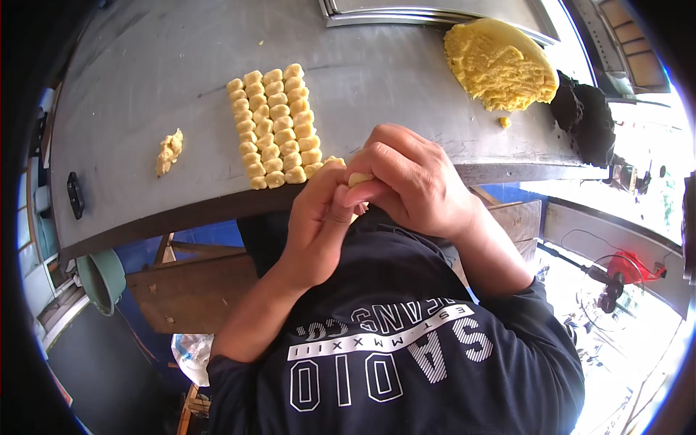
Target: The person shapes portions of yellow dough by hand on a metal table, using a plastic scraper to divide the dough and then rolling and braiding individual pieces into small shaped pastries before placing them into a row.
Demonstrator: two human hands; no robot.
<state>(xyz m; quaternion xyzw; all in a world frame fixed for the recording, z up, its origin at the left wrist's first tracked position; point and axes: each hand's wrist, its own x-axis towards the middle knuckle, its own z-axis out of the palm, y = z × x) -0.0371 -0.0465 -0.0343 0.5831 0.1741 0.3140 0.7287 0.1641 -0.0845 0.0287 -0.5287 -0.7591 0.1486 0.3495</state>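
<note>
My two hands meet just over the near edge of the metal table [196, 80]. Between the fingers of my right hand [420, 181] shows a small piece of yellow dough [359, 178]. My left hand [319, 228] is closed against the same piece, its thumb and fingers pressed together; more dough peeks out below, partly hidden by the fingers. Just left of the hands lie small dough balls [279, 125], packed in several neat rows. A large mound of yellow dough [500, 65] sits at the far right.
A flat dough scrap [170, 152] lies on the left, near a small black object [75, 196]. At the right are a dough crumb [505, 122] and a crumpled black bag [586, 123]. Metal trays [435, 10] stand at the back. A green bucket [101, 281] is below left.
</note>
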